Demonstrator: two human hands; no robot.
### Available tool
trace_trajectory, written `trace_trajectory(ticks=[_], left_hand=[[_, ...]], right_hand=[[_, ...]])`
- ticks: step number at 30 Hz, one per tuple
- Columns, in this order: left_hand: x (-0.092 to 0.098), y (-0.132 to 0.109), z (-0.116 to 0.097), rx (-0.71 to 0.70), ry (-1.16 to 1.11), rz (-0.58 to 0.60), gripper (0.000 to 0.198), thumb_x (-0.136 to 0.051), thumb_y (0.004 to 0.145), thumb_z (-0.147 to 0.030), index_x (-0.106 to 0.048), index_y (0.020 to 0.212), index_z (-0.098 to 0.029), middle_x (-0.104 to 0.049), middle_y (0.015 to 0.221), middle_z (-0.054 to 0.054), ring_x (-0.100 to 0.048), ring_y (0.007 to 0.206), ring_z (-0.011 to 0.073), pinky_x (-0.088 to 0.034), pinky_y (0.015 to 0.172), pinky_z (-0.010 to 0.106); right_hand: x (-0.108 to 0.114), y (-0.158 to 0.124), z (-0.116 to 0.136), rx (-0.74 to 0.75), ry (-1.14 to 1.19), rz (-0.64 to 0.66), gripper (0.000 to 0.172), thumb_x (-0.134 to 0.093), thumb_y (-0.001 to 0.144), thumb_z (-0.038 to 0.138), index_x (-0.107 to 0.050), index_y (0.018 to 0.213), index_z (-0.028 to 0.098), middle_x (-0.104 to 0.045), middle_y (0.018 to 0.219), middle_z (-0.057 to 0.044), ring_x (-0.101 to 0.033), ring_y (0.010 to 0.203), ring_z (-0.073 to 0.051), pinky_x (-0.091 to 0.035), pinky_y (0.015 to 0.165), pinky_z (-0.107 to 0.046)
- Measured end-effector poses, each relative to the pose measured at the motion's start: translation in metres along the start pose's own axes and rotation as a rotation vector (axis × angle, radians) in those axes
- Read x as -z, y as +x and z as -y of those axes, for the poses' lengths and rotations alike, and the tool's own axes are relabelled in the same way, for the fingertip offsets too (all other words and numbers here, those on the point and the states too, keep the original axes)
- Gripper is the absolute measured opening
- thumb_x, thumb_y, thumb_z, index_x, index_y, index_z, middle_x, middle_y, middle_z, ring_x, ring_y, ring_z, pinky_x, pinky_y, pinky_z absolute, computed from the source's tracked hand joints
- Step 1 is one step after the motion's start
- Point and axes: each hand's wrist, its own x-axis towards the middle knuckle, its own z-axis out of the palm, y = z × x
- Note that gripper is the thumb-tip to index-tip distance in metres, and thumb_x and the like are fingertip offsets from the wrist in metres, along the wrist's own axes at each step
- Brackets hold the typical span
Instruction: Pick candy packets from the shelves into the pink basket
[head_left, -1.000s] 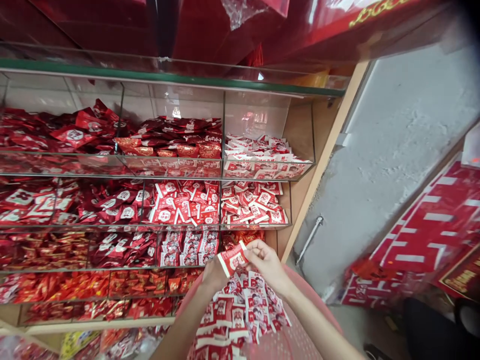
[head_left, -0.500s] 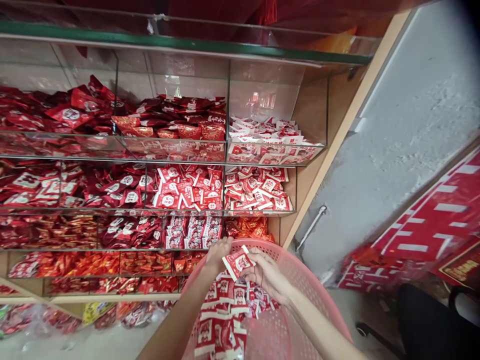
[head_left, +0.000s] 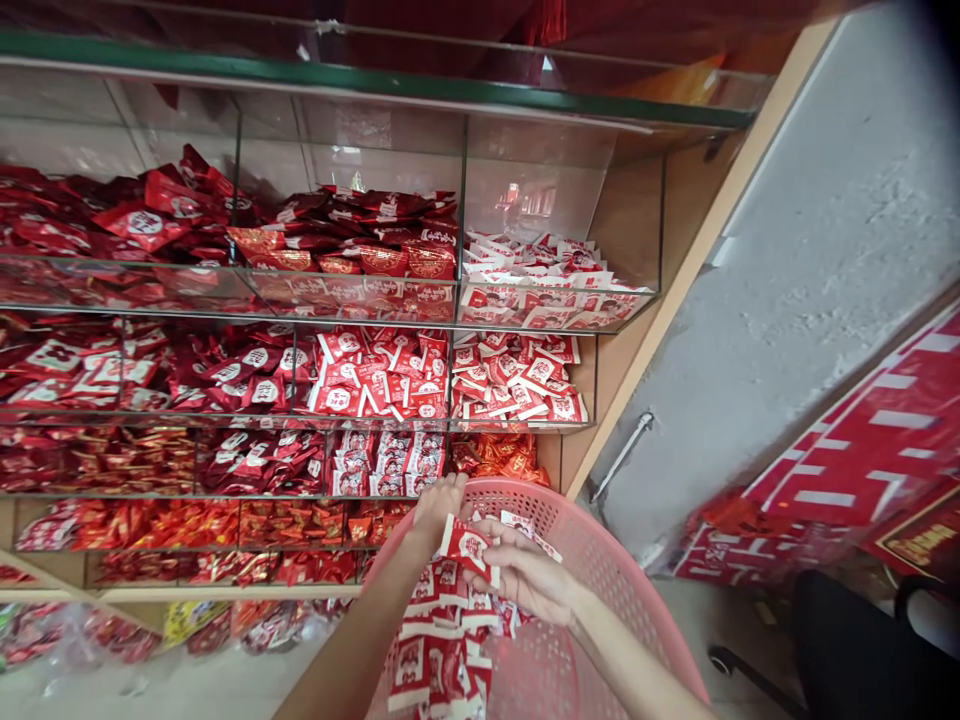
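A shelving unit (head_left: 634, 215) fills the left and middle of the view, clear upright dividers parting its compartments and a pale wooden edge (head_left: 690, 268) slanting down its right side. A green-edged glass shelf (head_left: 390, 83) crosses near the top, and bright reflections glint below it. To the right is a rough grey wall (head_left: 795, 280). A black chair (head_left: 862, 640) stands at lower right; pale floor (head_left: 247, 672) shows at lower left
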Motion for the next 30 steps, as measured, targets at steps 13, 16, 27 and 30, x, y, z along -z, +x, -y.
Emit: trace_trajectory(ticks=[13,16,27,30], left_hand=[[-0.009,0.002,0.003,-0.052,0.089,-0.107,0.03,-0.042,0.085,-0.03,-0.045,0.112,-0.02,-0.06,0.107,0.008,-0.057,0.1,0.0217,-0.044,0.084,0.034],[-0.008,0.002,0.003,-0.037,0.11,-0.092,0.029,-0.042,0.084,-0.031,-0.045,0.111,-0.02,-0.06,0.106,0.008,-0.058,0.098,0.0218,-0.044,0.082,0.034],[-0.006,0.001,0.002,-0.035,0.107,-0.097,0.028,-0.042,0.084,-0.031,-0.046,0.109,-0.02,-0.06,0.106,0.009,-0.057,0.099,0.0225,-0.044,0.082,0.035],[-0.007,0.0,0.002,-0.035,0.106,-0.099,0.026,-0.042,0.084,-0.031,-0.046,0.108,-0.021,-0.06,0.107,0.008,-0.057,0.099,0.0222,-0.043,0.082,0.035]], right_hand=[[0.027,0.012,-0.018,-0.126,-0.274,-0.265,0.032,-0.074,0.062,0.033,-0.059,0.087,0.018,-0.064,0.077,0.002,-0.058,0.064,-0.009,-0.045,0.063,-0.023],[0.032,0.021,-0.033,-0.106,-0.394,-0.374,0.031,-0.074,0.06,0.034,-0.059,0.082,0.017,-0.06,0.071,0.004,-0.052,0.059,-0.007,-0.041,0.055,-0.019],[0.023,0.038,-0.067,0.132,-0.835,-0.513,0.045,-0.065,0.064,0.023,-0.048,0.105,0.02,-0.042,0.06,0.009,-0.044,0.054,-0.009,-0.037,0.05,-0.021],[0.023,0.036,-0.069,0.156,-0.97,-0.491,0.04,-0.062,0.067,0.019,-0.05,0.105,0.02,-0.042,0.06,0.009,-0.043,0.054,-0.009,-0.033,0.049,-0.02]])
